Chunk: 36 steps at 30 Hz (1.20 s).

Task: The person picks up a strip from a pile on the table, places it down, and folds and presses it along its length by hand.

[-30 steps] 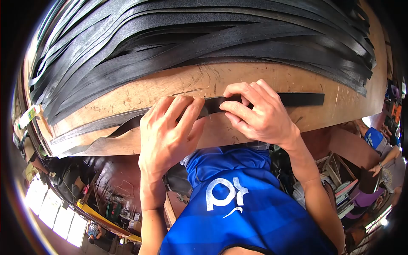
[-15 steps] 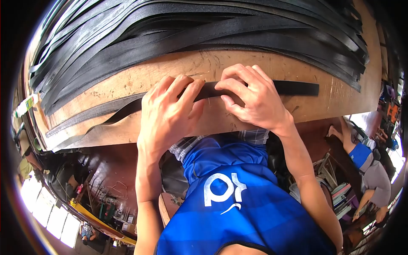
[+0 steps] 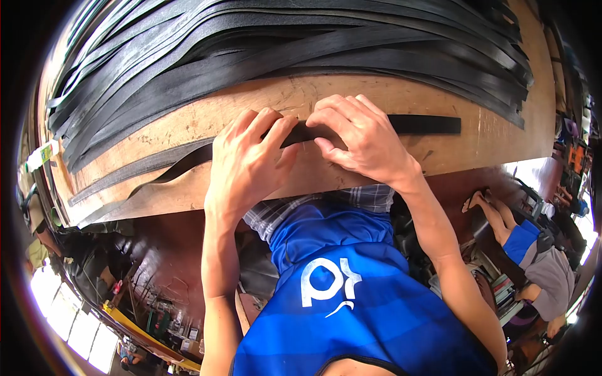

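So both hands are over one dark strip [image 3: 426, 125] on the wooden surface [image 3: 495, 141], around the middle of the frame. Left hand [image 3: 248, 156] has its fingers bent over the strip with the thumb apart from them, on the near side. Right hand [image 3: 364, 138] is just beside it, fingers curled over the strip and thumb lower down. Neither is spread flat, and they're not pressed together. Can't tell if either is really pinching, since the fingers hide the contact.

The strip's squared end sticks out flat right of the right hand. Off to the left it twists and runs toward the surface's lower left corner. A greyer band [image 3: 138, 168] lies just behind that part; where it ends is hidden.

Big pile of black strips [image 3: 251, 62] across the top of the frame, and a small white and green item [image 3: 42, 155] at the left edge. Blue top [image 3: 338, 288] at bottom centre, another person [image 3: 549, 276] in grey and blue lower right.
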### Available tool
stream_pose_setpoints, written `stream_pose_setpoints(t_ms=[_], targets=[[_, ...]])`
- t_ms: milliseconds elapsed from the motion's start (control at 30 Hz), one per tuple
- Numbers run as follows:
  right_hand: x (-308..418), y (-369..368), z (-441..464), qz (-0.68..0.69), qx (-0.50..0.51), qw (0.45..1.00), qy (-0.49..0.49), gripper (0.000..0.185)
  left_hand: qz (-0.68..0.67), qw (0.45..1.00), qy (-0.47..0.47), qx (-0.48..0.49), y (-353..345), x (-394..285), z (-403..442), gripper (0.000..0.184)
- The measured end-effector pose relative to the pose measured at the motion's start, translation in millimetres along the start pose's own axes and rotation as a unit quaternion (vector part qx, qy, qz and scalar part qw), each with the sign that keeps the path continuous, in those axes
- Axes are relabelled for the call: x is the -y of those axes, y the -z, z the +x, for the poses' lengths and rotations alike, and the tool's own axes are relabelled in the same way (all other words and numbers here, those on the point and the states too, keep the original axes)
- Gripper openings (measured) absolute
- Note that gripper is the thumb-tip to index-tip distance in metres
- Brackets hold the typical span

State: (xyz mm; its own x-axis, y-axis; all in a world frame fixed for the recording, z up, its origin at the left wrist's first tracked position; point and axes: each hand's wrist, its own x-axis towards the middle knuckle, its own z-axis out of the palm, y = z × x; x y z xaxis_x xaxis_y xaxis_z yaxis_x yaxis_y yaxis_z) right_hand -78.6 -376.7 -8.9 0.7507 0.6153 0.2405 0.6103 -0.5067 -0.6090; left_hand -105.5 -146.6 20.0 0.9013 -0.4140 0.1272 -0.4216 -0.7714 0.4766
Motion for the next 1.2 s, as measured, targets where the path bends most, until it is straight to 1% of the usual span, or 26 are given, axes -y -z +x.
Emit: stream_pose_setpoints(t_ms=[67,200,300,367,400,467,600,700,733,833,867,1000,1200], targets=[[1,0,-1,0.004,0.000,1.000,-0.004,0.029,0.006,1.000,0.006,0.020,1,0,1,0.045],[3,2,-1,0.013,0.017,1.000,-0.014,0.028,0.007,1.000,0.005,0.023,0,-1,1,0.046],[5,-2,1,0.023,0.005,1.000,-0.010,0.026,0.000,1.000,-0.001,0.020,-1,0,1,0.047],[5,-6,3,0.031,-0.033,0.999,0.005,0.029,-0.005,1.000,0.004,0.013,-1,-2,1,0.050],[5,-6,3,0.032,-0.032,0.999,0.004,0.029,-0.005,1.000,0.005,0.014,0,-2,2,0.050],[4,-3,0,0.002,-0.004,1.000,0.000,0.024,0.044,0.998,-0.003,0.037,6,-3,2,0.052],[-3,11,-11,-0.023,-0.002,1.000,-0.009,0.023,0.001,0.997,0.028,0.077,18,11,-5,0.056],[-10,28,-23,-0.021,-0.004,0.999,-0.030,0.024,-0.029,0.996,0.044,0.070,23,19,-12,0.056],[-12,32,-26,-0.018,-0.006,0.999,-0.039,0.025,-0.035,0.996,0.046,0.071,25,20,-13,0.053],[-17,41,-33,-0.019,-0.009,0.999,-0.045,0.023,-0.052,0.997,0.023,0.042,27,20,-15,0.051],[-17,41,-34,-0.022,-0.008,0.999,-0.046,0.023,-0.059,0.997,0.021,0.039,28,19,-15,0.048],[-14,38,-31,-0.008,-0.014,0.999,-0.037,0.023,-0.054,0.998,0.016,0.033,28,18,-13,0.047],[-14,31,-26,-0.006,-0.003,1.000,-0.024,0.023,-0.081,0.996,0.028,0.007,25,18,-13,0.047]])
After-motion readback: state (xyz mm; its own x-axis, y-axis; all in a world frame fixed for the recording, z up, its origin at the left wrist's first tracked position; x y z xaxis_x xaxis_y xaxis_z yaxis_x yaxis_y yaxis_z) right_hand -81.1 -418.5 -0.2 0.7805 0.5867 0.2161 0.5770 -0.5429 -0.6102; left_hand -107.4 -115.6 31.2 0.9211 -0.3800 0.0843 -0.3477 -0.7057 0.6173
